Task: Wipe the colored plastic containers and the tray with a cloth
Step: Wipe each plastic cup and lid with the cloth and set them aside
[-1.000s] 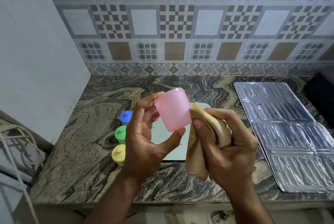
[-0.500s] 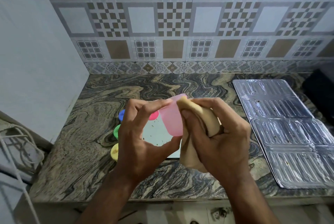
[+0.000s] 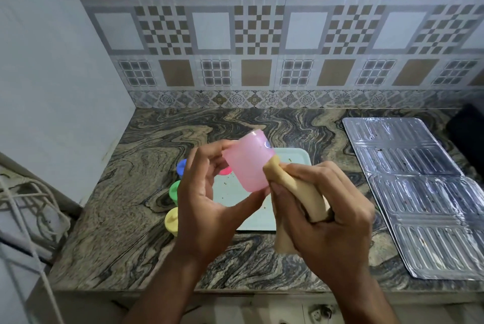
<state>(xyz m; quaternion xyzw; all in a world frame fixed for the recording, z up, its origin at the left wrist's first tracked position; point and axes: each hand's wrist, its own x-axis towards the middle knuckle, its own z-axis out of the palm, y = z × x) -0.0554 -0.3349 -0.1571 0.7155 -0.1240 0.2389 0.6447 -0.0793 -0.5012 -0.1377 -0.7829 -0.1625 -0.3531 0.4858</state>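
My left hand [image 3: 207,200] holds a translucent pink container [image 3: 247,162] upside down above the counter, fingers and thumb around its wall. My right hand [image 3: 324,216] is closed on a beige cloth [image 3: 301,192], and the cloth's tip touches the pink container's right side. Below them lies a pale green tray [image 3: 293,158] with small crumbs on it. A blue container [image 3: 181,166], a green container [image 3: 174,191] and a yellow container [image 3: 171,220] stand in a row left of the tray, partly hidden by my left hand. A pink lid [image 3: 225,171] peeks out between my fingers.
The marbled stone counter [image 3: 146,192] ends at a front edge near me. A silver foil-like ribbed sheet [image 3: 413,182] covers the counter's right side, with a dark object [image 3: 468,132] beyond it. A blue wall and cords [image 3: 28,208] are on the left, a tiled wall behind.
The cloth covered the pink container's right side half a second ago; now my right hand has dropped lower and right, leaving only the cloth's tip on it. The container has tilted.
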